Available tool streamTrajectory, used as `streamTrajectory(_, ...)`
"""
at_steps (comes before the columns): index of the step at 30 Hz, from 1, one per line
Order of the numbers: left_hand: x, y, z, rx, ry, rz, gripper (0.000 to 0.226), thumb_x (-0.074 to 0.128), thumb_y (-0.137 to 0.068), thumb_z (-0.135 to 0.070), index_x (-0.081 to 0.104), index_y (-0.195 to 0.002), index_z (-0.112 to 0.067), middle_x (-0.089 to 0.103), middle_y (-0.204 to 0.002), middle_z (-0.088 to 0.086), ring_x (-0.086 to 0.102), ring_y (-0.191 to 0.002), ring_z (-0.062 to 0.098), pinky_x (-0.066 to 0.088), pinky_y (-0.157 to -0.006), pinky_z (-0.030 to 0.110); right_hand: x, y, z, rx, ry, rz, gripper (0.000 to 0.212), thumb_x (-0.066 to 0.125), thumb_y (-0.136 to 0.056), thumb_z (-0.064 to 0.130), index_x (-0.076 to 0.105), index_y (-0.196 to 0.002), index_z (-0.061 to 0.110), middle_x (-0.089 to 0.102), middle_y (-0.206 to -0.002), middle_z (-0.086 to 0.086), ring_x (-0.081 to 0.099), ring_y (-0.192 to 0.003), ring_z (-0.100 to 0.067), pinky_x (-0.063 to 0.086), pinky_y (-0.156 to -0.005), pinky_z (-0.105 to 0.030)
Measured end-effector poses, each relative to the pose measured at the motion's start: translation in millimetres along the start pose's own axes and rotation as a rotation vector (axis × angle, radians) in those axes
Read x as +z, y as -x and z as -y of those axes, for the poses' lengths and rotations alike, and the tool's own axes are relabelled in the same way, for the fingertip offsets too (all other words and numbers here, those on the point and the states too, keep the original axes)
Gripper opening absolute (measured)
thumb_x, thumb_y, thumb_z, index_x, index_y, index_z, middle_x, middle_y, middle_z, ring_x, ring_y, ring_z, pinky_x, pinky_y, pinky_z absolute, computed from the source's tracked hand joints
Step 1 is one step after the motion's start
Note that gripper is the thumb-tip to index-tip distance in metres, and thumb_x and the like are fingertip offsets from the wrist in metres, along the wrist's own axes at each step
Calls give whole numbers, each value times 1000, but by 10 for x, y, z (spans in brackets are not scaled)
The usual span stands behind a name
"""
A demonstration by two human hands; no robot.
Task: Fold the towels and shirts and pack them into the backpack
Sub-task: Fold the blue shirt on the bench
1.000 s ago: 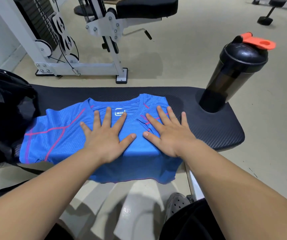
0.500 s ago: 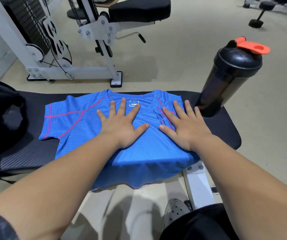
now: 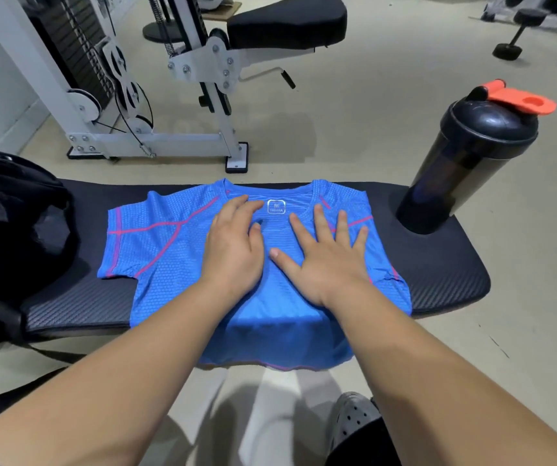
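Blue shirt (image 3: 176, 250) is lying across the black counter (image 3: 438, 270) at frame centre, its hem hanging over the near edge. The white collar label (image 3: 276, 206) is showing lettering too blurred to read. Left hand (image 3: 233, 247) is pressing the chest open-palmed with fingers together, and right hand (image 3: 327, 260) is pressing with fingers spread flat.
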State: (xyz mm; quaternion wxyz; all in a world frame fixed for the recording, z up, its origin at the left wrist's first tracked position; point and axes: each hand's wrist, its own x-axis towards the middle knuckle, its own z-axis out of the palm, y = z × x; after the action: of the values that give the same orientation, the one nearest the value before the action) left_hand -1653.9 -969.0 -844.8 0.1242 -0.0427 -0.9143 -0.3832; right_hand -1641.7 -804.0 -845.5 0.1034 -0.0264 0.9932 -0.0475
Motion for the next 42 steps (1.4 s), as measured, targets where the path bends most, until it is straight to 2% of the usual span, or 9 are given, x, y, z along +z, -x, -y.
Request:
streamTrajectory(4, -467, -62, 166, 62, -247, -145, 37, 50, -90, -11, 65, -124, -17, 57, -128, 8, 50, -116, 36, 42, -99, 48, -26, -15, 23, 42, 38, 19, 82, 6, -84, 86, -13, -154, 48, -25, -165, 3, -24, -150, -38, -12, -114, -68)
streamTrajectory(10, -1183, -123, 736, -355, -642, 36, 45, 53, -95, -30, 51, -138, -20, 49, -134, 17, 45, -118, 46, 42, -99, 55, -35, 20, 329, -72, 97, -90, 72, 8, -92, 75, -14, -155, 46, -28, -164, -1, -26, -149, -41, -12, -111, -73)
streamTrajectory(17, -1138, 8, 884, -462, -633, 25, 65, 55, -91, -49, 40, -150, -29, 48, -136, 15, 43, -120, 39, 40, -101, 47, -33, 66, 672, -260, 74, -120, 75, 6, -89, 80, -11, -155, 48, -26, -165, 3, -27, -149, -38, -15, -112, -71)
streamTrajectory(23, -1291, -30, 919, -464, -616, 26, 101, 67, -82, -63, 13, -159, -26, 53, -127, 20, 49, -121, 42, 44, -99, 48, 103, -1, 632, -231, 79, -34, 77, 3, -86, 83, -12, -154, 50, -24, -166, 5, -26, -148, -43, -14, -111, -72)
streamTrajectory(26, -1274, 37, 961, -423, -655, 4, 78, 66, -84, -62, 38, -139, -15, 59, -117, 19, 55, -109, 43, 45, -84, 45, 103, -23, 628, -236, 79, -22, 77, 2, -85, 83, -12, -154, 51, -23, -166, 5, -25, -148, -44, -15, -111, -72)
streamTrajectory(32, -1280, 13, 976, -443, -347, -22, 41, 77, -82, -31, 69, -122, -26, 69, -108, -4, 63, -104, 22, 49, -94, 35, 63, -22, 622, -241, 59, 16, 76, 5, -87, 83, -11, -154, 51, -23, -166, 6, -25, -149, -41, -14, -112, -71)
streamTrajectory(35, -1319, 76, 965, -497, -146, -134, 28, 78, -80, -17, 76, -104, -29, 64, -89, -13, 62, -89, 13, 48, -82, 27, 4, -29, 600, -241, 27, 57, 75, 8, -87, 83, -8, -154, 53, -21, -166, 8, -23, -150, -38, -12, -114, -69)
streamTrajectory(39, -1385, 99, 992, -520, 76, -234, 19, 77, -80, -14, 76, -94, -27, 60, -75, -9, 53, -64, 8, 44, -64, 24, 7, -27, 591, -237, 20, 67, 74, 9, -88, 82, -7, -153, 53, -22, -165, 11, -24, -151, -35, -13, -115, -68)
streamTrajectory(42, -1430, 72, 960, -540, 124, -208, 19, 69, -84, -14, 76, -97, -26, 66, -82, -1, 58, -72, 14, 46, -68, 28, 30, -27, 601, -236, 31, 60, 74, 8, -87, 83, -10, -153, 53, -23, -165, 10, -25, -151, -35, -13, -115, -69)
